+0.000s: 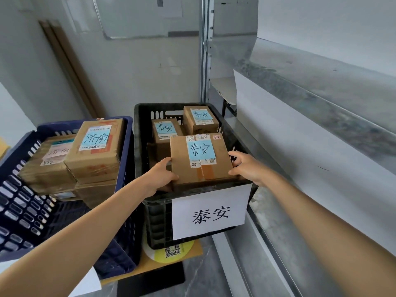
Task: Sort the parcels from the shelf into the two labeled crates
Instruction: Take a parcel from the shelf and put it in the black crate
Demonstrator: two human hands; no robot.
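Head view: a person's left hand and right hand clamp a brown cardboard parcel from opposite sides, fingers curled on its edges. The parcel sits between the hands, just inside the near wall of a black slotted plastic crate. Its light blue handwritten label reads 泰安, matching the white paper sign hanging on the crate front below the hands.

Beyond the hands, two smaller brown cardboard boxes with the same blue labels lie deeper in the black crate. Left of the left hand, a dark blue slotted plastic crate touches the black one and holds stacked taped cardboard boxes marked 济南. Right of the right hand runs a grey metal shelf, close against the crate's side. A yellow round sticker with a QR code shows on flat cardboard under the black crate.

The parcel's underside is hidden behind the crate wall, so what it rests on cannot be told. Most of the left hand's fingers are out of sight. A white sheet at the blue crate's near corner is cut off and unreadable, and the printed shipping labels are too small to read.
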